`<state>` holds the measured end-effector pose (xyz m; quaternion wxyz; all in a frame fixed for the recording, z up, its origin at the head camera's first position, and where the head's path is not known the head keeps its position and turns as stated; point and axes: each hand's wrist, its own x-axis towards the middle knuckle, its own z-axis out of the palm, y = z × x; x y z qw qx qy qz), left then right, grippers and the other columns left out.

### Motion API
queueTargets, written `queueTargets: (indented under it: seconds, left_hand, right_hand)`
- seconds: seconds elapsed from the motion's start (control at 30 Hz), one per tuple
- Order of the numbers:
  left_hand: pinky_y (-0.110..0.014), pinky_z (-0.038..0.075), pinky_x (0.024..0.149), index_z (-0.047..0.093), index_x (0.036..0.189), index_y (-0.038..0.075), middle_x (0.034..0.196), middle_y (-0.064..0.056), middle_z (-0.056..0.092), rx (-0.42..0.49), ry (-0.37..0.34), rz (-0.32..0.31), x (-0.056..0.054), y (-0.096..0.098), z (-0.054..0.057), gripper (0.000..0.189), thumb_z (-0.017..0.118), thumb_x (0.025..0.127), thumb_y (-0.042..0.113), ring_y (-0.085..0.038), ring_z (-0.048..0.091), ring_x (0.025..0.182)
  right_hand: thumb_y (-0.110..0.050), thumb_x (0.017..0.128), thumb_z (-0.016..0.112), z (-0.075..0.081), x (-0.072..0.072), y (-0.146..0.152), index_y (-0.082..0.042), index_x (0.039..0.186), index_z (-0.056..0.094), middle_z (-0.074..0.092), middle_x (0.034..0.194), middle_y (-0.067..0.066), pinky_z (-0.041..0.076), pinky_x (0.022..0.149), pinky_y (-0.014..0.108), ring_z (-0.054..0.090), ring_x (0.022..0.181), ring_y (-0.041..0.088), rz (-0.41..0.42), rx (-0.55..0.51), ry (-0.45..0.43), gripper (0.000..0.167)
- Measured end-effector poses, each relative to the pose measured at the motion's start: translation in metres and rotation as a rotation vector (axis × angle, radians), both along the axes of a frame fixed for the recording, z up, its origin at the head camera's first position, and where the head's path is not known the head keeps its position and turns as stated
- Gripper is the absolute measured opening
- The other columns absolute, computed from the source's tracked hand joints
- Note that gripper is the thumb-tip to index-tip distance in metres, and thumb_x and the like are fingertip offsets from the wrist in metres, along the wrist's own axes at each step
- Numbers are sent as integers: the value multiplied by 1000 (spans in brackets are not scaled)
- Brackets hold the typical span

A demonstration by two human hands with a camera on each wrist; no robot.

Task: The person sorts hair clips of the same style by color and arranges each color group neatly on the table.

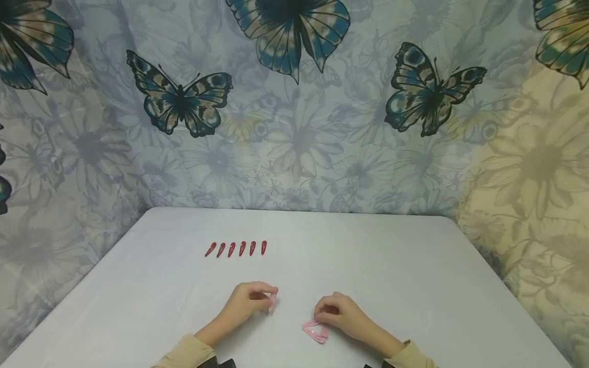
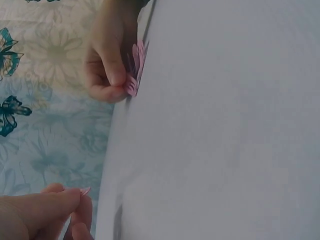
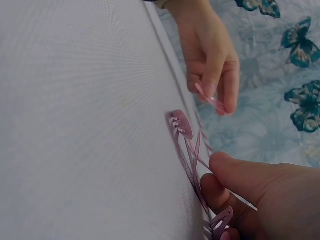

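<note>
Between thumb and fingertips my left hand (image 1: 250, 297) pinches one slim pink hair clip (image 1: 272, 302), held over the white table left of centre. The same clip shows at the far hand's fingertips in the right wrist view. My right hand (image 1: 341, 313) has thumb and forefinger pinched at the upper edge of a small cluster of pink snap hair clips (image 1: 317, 335) near the front. In the right wrist view these pink clips (image 3: 183, 125) overlap in a loose triangle, their lower end partly hidden by the fingers. Several red snap clips (image 1: 242, 249) lie side by side farther back.
The white table (image 1: 391, 255) extends around both hands to its rounded back corners. Behind and beside it hangs cloth printed with flowers and butterflies (image 1: 181, 97). Beige sleeves (image 1: 188, 351) cover the forearms at the front edge of view.
</note>
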<state>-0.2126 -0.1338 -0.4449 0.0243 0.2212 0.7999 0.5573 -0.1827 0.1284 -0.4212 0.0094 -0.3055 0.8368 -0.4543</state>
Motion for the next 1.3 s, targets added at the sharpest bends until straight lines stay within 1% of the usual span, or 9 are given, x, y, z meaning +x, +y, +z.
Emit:
queueTargets:
  seconds: [0.2,0.33,0.47,0.6,0.7,0.8,0.9,1.13,1.3]
  left_hand:
    - [-24,44,53,67,98,-3,100,-12,63,-12,-54,-27,-6,-25,2,21,67,79,6,-14,60,73]
    - [-25,44,54,66,98,-4,96,-13,64,-60,-51,5,-13,-49,8,20,66,80,6,-13,57,66]
    - [-26,44,51,66,97,-5,95,-14,64,-139,-60,102,-19,-78,17,20,66,80,6,-13,52,59]
    - [-28,43,53,68,94,-2,99,-14,62,-256,-86,241,-25,-102,24,18,66,79,6,-15,50,61]
    - [-34,44,63,69,92,-1,102,-16,62,-325,-131,330,-27,-115,30,16,66,77,3,-23,55,74]
    - [-44,42,75,69,92,-2,103,-18,61,-369,-155,367,-28,-123,34,16,65,76,1,-35,53,95]
    - [-48,39,80,69,91,-3,100,-19,62,-426,-116,374,-31,-127,36,16,66,76,2,-41,47,105]
    - [-51,35,84,68,87,-5,95,-21,62,-539,65,403,-30,-133,25,17,70,71,-2,-42,50,100]
    - [-48,39,81,69,87,-4,94,-20,63,-562,92,391,-34,-137,21,17,71,71,0,-39,53,97]
  right_hand:
    - [-4,79,65,5,3,0,-4,75,62,51,67,-5,32,57,22,37,63,10,-4,0,-19,5]
    - [-4,78,66,6,4,0,-4,75,63,53,67,-3,33,58,22,38,64,8,-13,8,-13,5]
    - [-1,77,67,2,0,1,-5,73,63,54,65,-3,35,57,22,39,63,7,-36,22,13,6]
    - [-6,77,68,-14,-9,4,-9,73,64,52,65,-8,34,57,22,39,63,6,-58,38,-5,6]
    - [-12,78,69,-26,-14,6,-13,74,65,51,66,-12,35,57,22,39,64,5,-66,49,-17,5]
    - [-16,78,69,-31,-17,7,-15,75,65,51,65,-13,35,57,23,39,64,5,-59,46,-14,5]
    - [-16,78,69,-33,-17,7,-16,75,65,51,66,-14,35,57,23,40,64,5,-57,37,-1,5]
    - [-15,78,68,-33,-18,8,-16,74,64,52,65,-16,34,57,23,39,64,5,-46,45,23,6]
    - [-15,78,68,-33,-17,8,-15,74,65,53,65,-15,34,58,23,40,64,5,-47,39,8,5]
